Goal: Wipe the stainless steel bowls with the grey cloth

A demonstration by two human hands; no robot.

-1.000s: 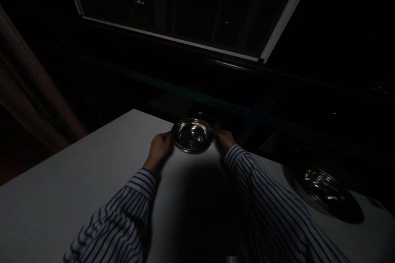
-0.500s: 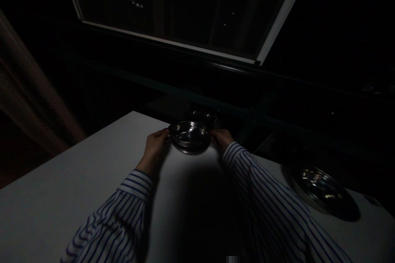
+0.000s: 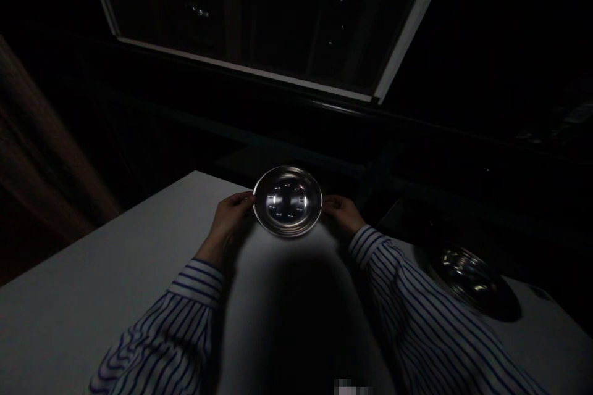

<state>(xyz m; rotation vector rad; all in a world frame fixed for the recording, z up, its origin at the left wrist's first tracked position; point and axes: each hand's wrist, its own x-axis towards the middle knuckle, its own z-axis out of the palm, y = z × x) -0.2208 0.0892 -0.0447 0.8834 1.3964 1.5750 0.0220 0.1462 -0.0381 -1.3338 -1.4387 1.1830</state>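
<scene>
A round, shiny metal bowl (image 3: pixel 288 200) is at the far edge of the white table, its inside tilted towards me. My left hand (image 3: pixel 231 213) pinches its left rim between thumb and fingers. On the opposite side my right hand (image 3: pixel 341 211) grips the right rim, its fingers closed. Dim light hides whether the bowl's underside touches the tabletop. Over to the right lies another shiny round metal dish (image 3: pixel 477 281), partly lost in shadow, with neither hand on it.
The white table (image 3: pixel 115 278) stretches below and to the left, with my arms' dark shadow across its middle. Behind it stand a dark wall and a window with a pale frame (image 3: pixel 241 66). A curtain (image 3: pixel 50 154) hangs at the left.
The bowl has tipped up, so its round inside now faces me where mostly its rim and side showed before. Both hands still hold its rim. The view has shifted slightly.
</scene>
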